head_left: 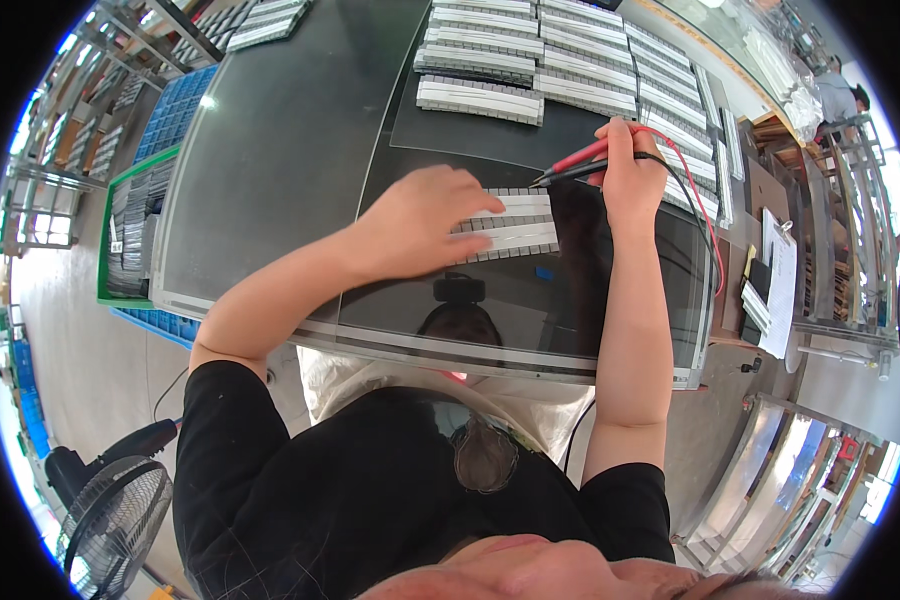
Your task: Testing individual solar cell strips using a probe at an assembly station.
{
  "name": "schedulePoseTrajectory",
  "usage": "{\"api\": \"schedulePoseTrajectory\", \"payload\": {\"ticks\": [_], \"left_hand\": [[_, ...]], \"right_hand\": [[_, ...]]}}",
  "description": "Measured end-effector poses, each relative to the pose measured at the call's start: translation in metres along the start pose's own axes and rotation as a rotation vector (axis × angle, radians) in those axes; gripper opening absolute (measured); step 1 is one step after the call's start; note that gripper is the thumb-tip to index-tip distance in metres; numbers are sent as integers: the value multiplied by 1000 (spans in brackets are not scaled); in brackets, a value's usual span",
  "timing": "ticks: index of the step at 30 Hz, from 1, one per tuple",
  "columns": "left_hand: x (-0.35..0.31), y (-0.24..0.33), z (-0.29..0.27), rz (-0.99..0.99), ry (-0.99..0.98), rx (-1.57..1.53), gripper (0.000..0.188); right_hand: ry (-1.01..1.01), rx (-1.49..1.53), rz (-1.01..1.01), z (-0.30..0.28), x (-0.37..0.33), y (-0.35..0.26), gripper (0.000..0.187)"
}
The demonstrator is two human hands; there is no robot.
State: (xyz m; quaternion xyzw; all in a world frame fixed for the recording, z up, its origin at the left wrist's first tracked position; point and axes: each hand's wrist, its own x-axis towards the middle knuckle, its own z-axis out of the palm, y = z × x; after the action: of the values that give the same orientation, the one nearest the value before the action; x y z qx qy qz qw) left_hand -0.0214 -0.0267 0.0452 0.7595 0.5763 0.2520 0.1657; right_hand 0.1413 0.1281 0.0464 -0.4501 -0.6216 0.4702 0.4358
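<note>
On the dark glassy tabletop in front of me lies a white-and-grey strip panel (523, 236) with toothed edges. My left hand (425, 222) covers its left end, thumb and fingers pressed on it and holding it down. In my right hand (632, 178) I grip a pair of test probes, one red probe (580, 156) and one black probe (582, 172). Their tips come together at the panel's upper right edge; whether they touch it I cannot tell. Red and black leads run from the probes down the right side of the table.
Rows of similar strip panels (480, 99) fill the far right of the table (270, 130). More strips (268, 24) lie at its far left corner. A green crate (105, 250) with dark pieces stands left, a fan (115, 520) lower left. A clipboard (778, 270) sits right.
</note>
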Motion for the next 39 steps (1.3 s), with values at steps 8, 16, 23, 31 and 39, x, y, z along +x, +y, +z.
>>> {"api": "schedulePoseTrajectory", "payload": {"ticks": [8, 16, 23, 31, 39], "left_hand": [[-9, 8, 12, -51, -55, 225, 38], [-10, 5, 12, 41, -20, 169, 34], [-8, 20, 8, 14, -11, 283, 33], [-12, 34, 10, -126, -92, 374, 29], [-28, 53, 17, -157, 7, 368, 27]], "right_hand": [[-7, -3, -7, 0, -2, 0, 26], [-5, -17, 0, 2, -1, 1, 26], [-21, -12, -3, 2, 0, 4, 26], [-38, -16, -49, -1, 0, 6, 26], [-45, -34, -48, -2, 1, 5, 28]]}}
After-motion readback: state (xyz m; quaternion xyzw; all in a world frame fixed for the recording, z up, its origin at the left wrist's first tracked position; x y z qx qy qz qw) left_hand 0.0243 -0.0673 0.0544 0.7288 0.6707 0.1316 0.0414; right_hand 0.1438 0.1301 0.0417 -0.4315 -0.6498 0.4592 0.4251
